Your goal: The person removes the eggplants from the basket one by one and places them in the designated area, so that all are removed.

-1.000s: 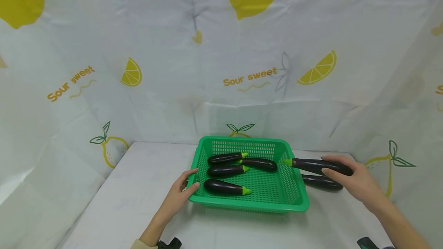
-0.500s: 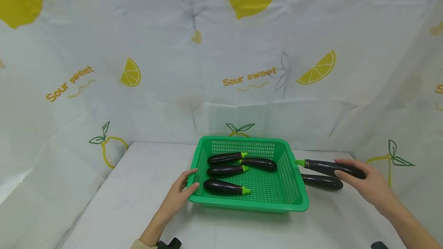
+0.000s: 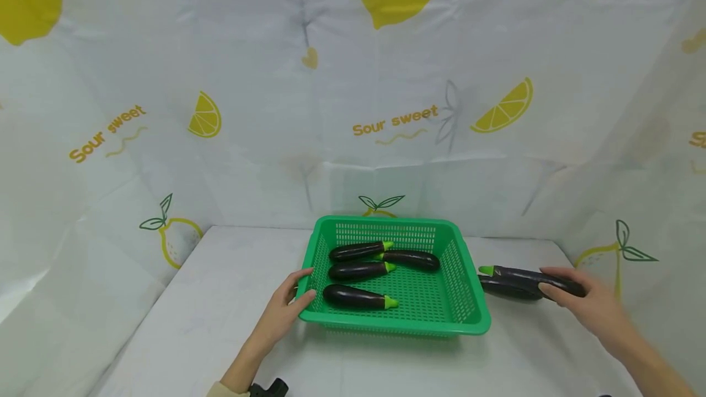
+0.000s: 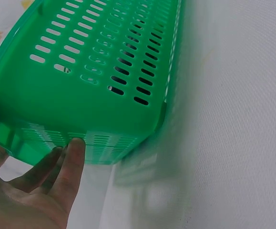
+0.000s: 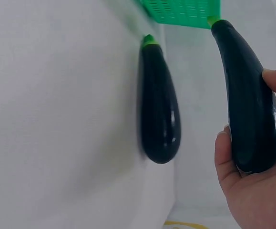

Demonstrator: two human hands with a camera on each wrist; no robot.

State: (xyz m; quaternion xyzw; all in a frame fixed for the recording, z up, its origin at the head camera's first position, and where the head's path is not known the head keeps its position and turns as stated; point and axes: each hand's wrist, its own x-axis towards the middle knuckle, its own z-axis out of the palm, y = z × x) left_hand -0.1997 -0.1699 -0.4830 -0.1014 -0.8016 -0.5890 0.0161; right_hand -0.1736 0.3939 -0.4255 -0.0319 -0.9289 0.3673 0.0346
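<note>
A green plastic basket stands on the white table with several dark eggplants lying in it, their stem ends bright green. My left hand holds the basket's left rim near the front corner; the left wrist view shows its fingertips against the outer wall. To the right of the basket, my right hand grips an eggplant by its thick end, green stem pointing left toward the basket. Another eggplant lies on the table just below it, partly covered by the held one in the head view.
The white tabletop extends on both sides of the basket. Behind it and at the sides hangs a white sheet printed with lemons and lettering. A dark wrist device shows near my left forearm.
My right hand has moved right and then down with its eggplant, away from the basket's right rim and closer over the one on the table. The left hand stays at the rim.
</note>
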